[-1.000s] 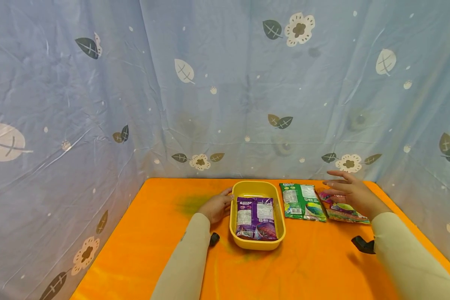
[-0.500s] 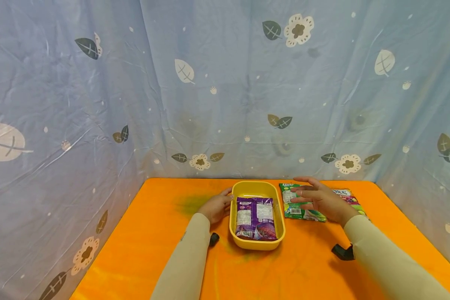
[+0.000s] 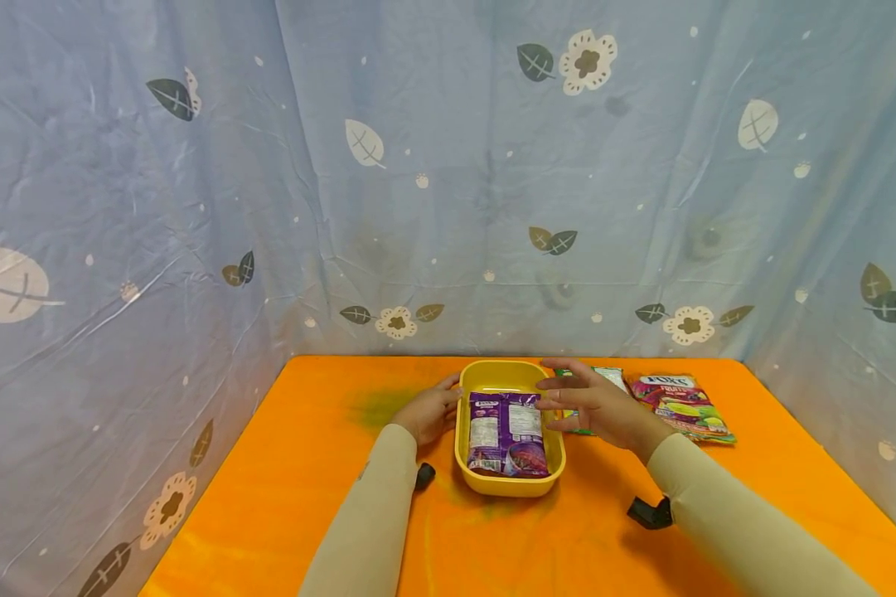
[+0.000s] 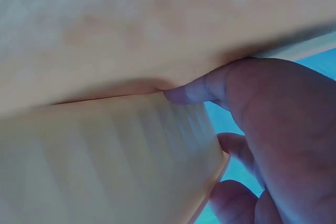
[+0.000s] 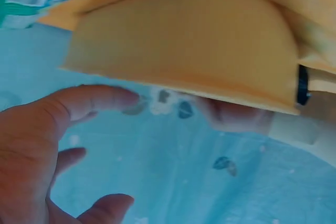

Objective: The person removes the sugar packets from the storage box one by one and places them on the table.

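Note:
A yellow plastic tub (image 3: pixel 510 487) holds a purple Fox's candy bag (image 3: pixel 506 435) lying flat. At its left side my left hand (image 3: pixel 427 414) grips the tub; in the left wrist view the thumb presses the outer wall (image 4: pixel 94 156) and the fingertips meet the rim. Over the tub's right rim hovers my right hand (image 3: pixel 600 410), fingers spread and nothing in them. In the right wrist view, its fingers (image 5: pixel 105 98) stand just off the rim. A green candy bag (image 3: pixel 610 376) is partly hidden behind that hand. Farther right lies a red Fox's Fruits bag (image 3: pixel 679 406).
An orange cloth (image 3: pixel 306 497) covers the table. A blue curtain (image 3: pixel 448 207) with leaves and flowers encloses the back and both sides. A black piece (image 3: pixel 651 512) hangs below the right wrist, its shadow on the cloth.
My right hand has moved left, from above the red bag, across the green bag, to the tub's right rim. The red bag is uncovered now. My left hand and the tub have stayed put.

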`<action>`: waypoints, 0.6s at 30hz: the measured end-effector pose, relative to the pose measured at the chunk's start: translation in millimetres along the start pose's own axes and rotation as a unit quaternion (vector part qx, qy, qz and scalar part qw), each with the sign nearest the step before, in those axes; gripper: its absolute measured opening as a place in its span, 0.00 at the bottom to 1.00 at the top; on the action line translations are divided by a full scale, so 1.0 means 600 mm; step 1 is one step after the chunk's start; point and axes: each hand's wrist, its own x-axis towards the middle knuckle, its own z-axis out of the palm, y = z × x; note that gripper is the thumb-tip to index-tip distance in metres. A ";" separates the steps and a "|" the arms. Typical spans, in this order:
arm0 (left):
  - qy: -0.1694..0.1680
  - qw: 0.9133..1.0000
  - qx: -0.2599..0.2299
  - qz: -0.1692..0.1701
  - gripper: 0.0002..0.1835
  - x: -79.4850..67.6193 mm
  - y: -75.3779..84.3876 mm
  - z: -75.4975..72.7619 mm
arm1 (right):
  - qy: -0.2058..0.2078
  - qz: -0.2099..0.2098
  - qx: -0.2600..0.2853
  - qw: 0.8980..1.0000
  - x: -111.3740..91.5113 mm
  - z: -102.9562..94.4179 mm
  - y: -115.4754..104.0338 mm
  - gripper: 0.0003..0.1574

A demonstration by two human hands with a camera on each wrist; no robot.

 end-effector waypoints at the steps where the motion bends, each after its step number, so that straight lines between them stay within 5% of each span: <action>1: 0.000 1.000 0.000 0.000 0.29 0.000 0.000 0.001 | -0.002 0.003 0.000 1.000 0.001 0.005 0.003 0.41; 10: 0.002 1.000 -0.001 0.001 0.29 -0.001 0.003 -0.003 | 0.051 0.051 -0.044 0.996 0.026 0.051 0.007 0.47; 18: -0.006 1.000 -0.008 -0.001 0.29 0.002 0.000 0.000 | 0.150 0.101 -0.124 0.976 0.044 0.085 0.026 0.50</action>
